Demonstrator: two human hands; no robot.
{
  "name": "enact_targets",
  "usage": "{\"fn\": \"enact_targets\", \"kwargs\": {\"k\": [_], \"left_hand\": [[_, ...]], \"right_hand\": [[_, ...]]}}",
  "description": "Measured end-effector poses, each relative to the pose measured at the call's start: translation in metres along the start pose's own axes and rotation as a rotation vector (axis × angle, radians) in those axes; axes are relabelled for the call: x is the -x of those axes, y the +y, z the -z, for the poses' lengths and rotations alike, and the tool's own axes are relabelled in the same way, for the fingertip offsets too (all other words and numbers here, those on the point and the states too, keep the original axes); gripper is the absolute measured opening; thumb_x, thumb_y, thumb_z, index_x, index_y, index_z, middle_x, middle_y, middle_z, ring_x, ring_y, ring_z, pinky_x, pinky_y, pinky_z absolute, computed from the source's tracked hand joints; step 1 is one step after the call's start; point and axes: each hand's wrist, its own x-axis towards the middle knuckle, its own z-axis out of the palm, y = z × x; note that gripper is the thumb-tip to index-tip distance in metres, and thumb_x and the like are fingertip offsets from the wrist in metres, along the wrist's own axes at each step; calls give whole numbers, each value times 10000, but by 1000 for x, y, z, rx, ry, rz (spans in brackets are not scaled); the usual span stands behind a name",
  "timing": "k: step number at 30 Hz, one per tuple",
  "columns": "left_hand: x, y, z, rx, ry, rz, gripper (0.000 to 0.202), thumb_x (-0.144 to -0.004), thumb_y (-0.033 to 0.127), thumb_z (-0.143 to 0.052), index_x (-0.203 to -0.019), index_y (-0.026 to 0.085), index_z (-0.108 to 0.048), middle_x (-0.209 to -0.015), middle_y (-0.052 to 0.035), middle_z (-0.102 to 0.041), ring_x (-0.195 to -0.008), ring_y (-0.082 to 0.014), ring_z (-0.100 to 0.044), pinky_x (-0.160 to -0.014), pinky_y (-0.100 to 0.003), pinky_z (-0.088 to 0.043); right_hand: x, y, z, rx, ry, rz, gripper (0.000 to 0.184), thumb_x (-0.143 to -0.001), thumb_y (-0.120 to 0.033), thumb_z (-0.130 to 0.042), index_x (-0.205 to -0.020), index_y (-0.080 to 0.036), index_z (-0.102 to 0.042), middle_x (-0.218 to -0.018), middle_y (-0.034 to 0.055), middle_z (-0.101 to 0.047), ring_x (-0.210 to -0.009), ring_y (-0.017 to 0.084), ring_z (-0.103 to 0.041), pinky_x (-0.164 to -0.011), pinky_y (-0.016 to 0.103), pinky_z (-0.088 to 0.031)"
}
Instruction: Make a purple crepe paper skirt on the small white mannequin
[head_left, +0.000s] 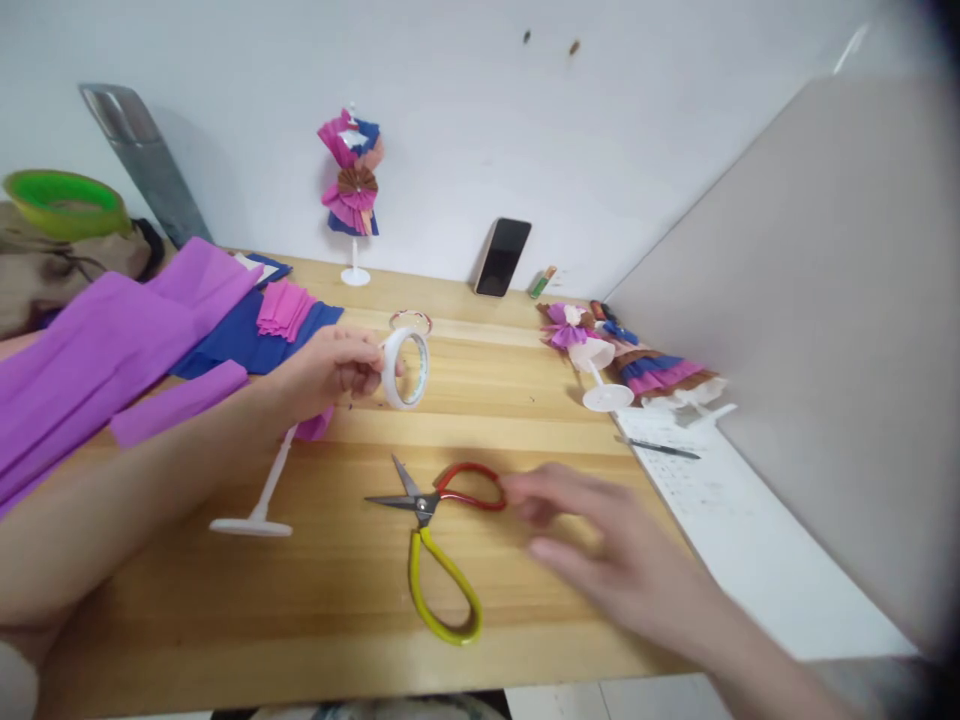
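Lower centre: right hand [600, 545], blurred, fingers loosely spread, just beside red loop of scissors [435, 530], blades slightly open, pointing frame-left. Mid-frame: left hand [326, 370] pinching tape [406, 368] upright above table, over top of white stand [251, 525]. Risks, judged: finger nicked on open blades in a hasty grab; stand knocked by left forearm.

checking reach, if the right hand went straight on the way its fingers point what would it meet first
Likely the red handle of the scissors, lying just beyond the right hand; depth is unclear.
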Motion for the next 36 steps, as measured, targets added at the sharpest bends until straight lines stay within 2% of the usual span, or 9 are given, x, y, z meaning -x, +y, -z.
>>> {"fn": "enact_targets", "kwargs": {"k": [3, 7, 11, 15, 22, 27, 31, 34, 36], "left_hand": [[1, 1, -2, -32, -30, 31, 108, -599, 182, -669, -526, 114, -626, -604, -68, -689, -403, -82, -513, -365, -180, -374], [-1, 14, 2, -178, -70, 2, 100, -615, 182, -654, -545, 111, -662, -537, -46, -652, -412, -68, -510, -391, -158, -389], [0, 34, 12, -200, 13, -65, 99, -614, 176, -634, -530, 126, -644, -545, -41, -649, -438, -76, -522, -392, -165, -384], [5, 47, 22, -178, 97, -108, 101, -626, 165, -627, -528, 140, -624, -586, -32, -666, -448, -75, -536, -409, -178, -403], [9, 50, 32, -174, 55, -101, 111, -651, 149, -617, -541, 131, -619, -595, -33, -668, -449, -73, -543, -424, -183, -404], [9, 49, 31, -190, 20, -63, 106, -639, 149, -611, -540, 125, -642, -609, -42, -685, -453, -70, -538, -429, -180, -388], [9, 45, 31, -216, -82, -36, 112, -633, 168, -606, -538, 136, -657, -579, -39, -661, -470, -86, -530, -435, -194, -372], [9, 43, 29, -262, -178, 5, 130, -653, 163, -610, -532, 147, -655, -539, -18, -622, -479, -82, -504, -471, -198, -373], [10, 43, 27, -301, -225, 35, 147, -658, 161, -615, -514, 151, -645, -492, -2, -583, -470, -78, -482, -485, -198, -371]], "right_hand": [[-57, -13, -26, 131, -188, 92, 474, -822, -245, -695, -1279, -174, -588, -1149, 133, -625, -1058, 278, -618, -911, 442, -548], [-74, -20, -48, 302, -238, 97, 572, -780, -302, -740, -1302, -132, -581, -1088, 143, -614, -1005, 306, -600, -880, 496, -548], [-72, -11, -48, 420, -219, 114, 620, -737, -293, -761, -1313, -144, -586, -1131, 174, -602, -1010, 347, -586, -853, 548, -545], [-82, 9, -47, 421, -128, 168, 447, -795, -108, -586, -1242, -113, -601, -1081, 177, -620, -952, 294, -629, -828, 475, -577], [-108, 30, -34, 437, -30, 123, 254, -877, -140, -472, -1101, -165, -591, -989, 121, -630, -782, 217, -678, -669, 339, -577], [-117, 31, -28, 514, -134, 87, 375, -831, -131, -563, -1198, -187, -620, -1011, 103, -656, -782, 209, -683, -679, 319, -561], [-133, 19, -13, 382, -62, 137, 247, -895, -227, -551, -1104, -217, -683, -1016, 109, -691, -884, 253, -686, -756, 382, -562], [-156, 6, 1, 124, 219, 244, 382, -948, -362, -513, -1300, -227, -574, -1338, 137, -593, -1215, 281, -576, -1001, 468, -478], [-176, 0, 5, -111, 205, 339, 447, -964, -441, -483, -1375, -267, -508, -1449, 103, -521, -1323, 262, -490, -1070, 481, -420]]}}
